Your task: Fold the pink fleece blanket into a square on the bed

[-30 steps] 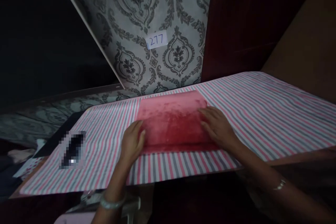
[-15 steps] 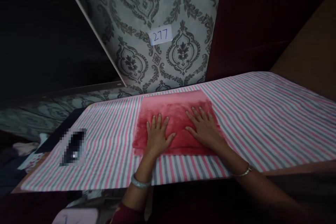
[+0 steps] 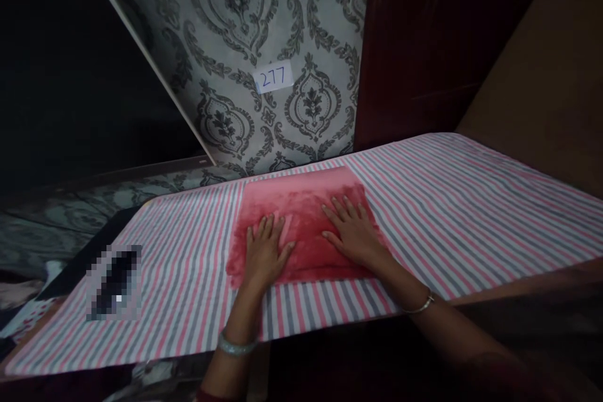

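A folded red plush cloth point(image 3: 301, 245) lies flat in a rough rectangle on the striped tablecloth point(image 3: 188, 289). Its far part is a smoother, lighter pink, while the nearer pile looks darker and brushed. My left hand point(image 3: 264, 254) rests palm down on its left part, fingers spread. On the right part, my right hand point(image 3: 355, 232) is also laid flat with fingers apart. Neither hand grasps anything. The layers under the top of the cloth are mostly hidden.
A dark pixelated object point(image 3: 115, 282) is on the tablecloth at the left. Behind the table stand patterned wallpaper with a paper label point(image 3: 274, 76) reading 277, a large black panel point(image 3: 94, 75) at left and a dark red panel point(image 3: 424, 44) at right.
The camera view has turned slightly, so the table and cloth appear further left. My left hand has shifted a little toward the cloth's left edge; both hands stay flat on it.
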The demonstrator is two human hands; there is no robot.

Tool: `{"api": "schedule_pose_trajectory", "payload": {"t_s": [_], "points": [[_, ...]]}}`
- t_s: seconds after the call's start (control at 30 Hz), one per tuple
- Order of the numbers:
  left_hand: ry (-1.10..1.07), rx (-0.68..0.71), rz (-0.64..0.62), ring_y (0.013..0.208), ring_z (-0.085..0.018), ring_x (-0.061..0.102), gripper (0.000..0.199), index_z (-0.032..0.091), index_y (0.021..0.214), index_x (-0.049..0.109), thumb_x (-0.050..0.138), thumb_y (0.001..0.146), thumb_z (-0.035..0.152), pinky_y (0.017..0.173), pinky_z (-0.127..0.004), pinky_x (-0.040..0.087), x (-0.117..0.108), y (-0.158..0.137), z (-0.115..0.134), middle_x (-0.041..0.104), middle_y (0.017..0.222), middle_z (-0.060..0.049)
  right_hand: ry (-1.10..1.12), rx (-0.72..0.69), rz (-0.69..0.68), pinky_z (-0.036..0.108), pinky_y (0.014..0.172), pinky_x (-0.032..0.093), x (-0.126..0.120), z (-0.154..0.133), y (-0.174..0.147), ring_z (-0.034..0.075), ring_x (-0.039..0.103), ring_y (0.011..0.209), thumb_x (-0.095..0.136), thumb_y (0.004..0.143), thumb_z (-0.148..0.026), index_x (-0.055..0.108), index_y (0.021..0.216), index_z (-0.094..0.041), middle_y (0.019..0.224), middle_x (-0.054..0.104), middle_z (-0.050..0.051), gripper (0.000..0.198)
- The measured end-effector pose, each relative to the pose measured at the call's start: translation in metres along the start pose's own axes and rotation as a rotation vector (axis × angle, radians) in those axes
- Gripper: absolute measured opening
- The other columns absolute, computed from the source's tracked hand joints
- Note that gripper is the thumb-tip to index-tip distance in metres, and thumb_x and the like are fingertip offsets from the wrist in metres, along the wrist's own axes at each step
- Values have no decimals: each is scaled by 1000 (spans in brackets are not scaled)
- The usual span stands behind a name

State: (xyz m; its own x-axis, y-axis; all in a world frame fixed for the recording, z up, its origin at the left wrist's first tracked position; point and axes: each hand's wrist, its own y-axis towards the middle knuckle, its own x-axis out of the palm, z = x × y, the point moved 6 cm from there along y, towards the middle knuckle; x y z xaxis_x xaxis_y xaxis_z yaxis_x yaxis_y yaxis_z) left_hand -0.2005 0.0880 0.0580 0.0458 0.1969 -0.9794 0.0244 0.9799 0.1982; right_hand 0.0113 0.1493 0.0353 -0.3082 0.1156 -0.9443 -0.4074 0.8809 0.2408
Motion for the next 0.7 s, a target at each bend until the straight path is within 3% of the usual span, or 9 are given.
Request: {"api": "schedule_pose_trajectory", "payload": {"t_s": [0.07,0.17,0.23,0.4,0.57,0.7], "points": [[39,-82,25,151,-36,29,60,22,152,45,48,98,46,119,-68,17,-3,-7,-14,34,162,-17,6,-1,2,59,122,9,0,0,0,35,12,154,48,98,-54,37,157,-27,166,25,8,66],[33,-201,28,154,-35,20,61,23,155,40,46,98,45,116,-67,25,2,-20,-35,26,166,-15,17,-3,4,60,122,8,1,1,-1,36,12,154,48,98,-54,37,158,-27,167,24,8,66],[-13,-222,23,155,-33,17,62,24,157,37,43,99,44,116,-62,31,9,-28,-43,22,167,-14,13,-2,8,60,122,8,0,1,-2,36,13,154,48,98,-54,37,157,-27,167,24,7,66],[-139,-213,82,155,-29,19,59,22,154,41,43,99,42,119,-55,30,13,-34,-51,27,166,-13,-13,-2,-2,59,122,10,1,0,-2,36,15,154,49,98,-52,38,157,-26,166,27,7,65],[-128,-296,106,150,-32,33,51,20,146,53,44,99,36,120,-63,22,-4,-32,-44,41,159,-15,45,-34,-28,61,120,16,-5,1,1,38,26,150,52,96,-45,47,152,-25,161,37,9,60],[-138,-134,154,150,-33,32,52,20,146,53,48,97,35,120,-62,22,-13,-20,-17,41,159,-15,218,-6,123,51,120,27,-29,25,8,33,37,145,46,95,-34,55,145,-16,155,46,12,53]]}}
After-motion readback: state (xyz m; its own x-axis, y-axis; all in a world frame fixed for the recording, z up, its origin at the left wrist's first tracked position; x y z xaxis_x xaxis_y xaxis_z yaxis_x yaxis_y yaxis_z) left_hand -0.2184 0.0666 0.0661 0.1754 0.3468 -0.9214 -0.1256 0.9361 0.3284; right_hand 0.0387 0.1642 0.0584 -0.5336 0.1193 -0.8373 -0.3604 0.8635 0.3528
